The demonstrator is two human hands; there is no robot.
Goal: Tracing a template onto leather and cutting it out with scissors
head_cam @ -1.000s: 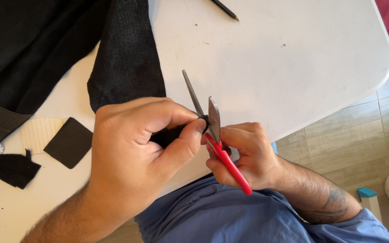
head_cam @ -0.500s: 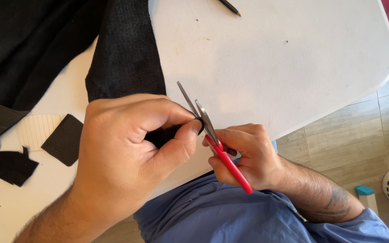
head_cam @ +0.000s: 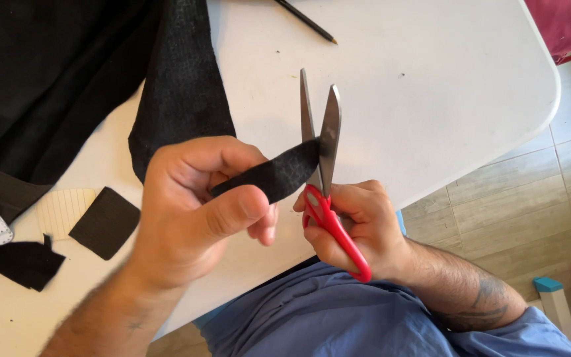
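I note the white rounded tabletop (head_cam: 431, 99) carrying a large spread of black fabric (head_cam: 54, 79), with small black offcuts (head_cam: 104, 221) at its near left edge. Above its front edge my left hand (head_cam: 193, 211) has its grip clamped on a short black fabric strip (head_cam: 275, 175), thumb over fingers. The strip's long axis runs from that grip rightward and slightly up, its free end lying between the parted blades of the red-handled steel scissors (head_cam: 322, 165), which point away from me. My right hand (head_cam: 358, 228) has its grip closed around the handles, just beside the strip's end.
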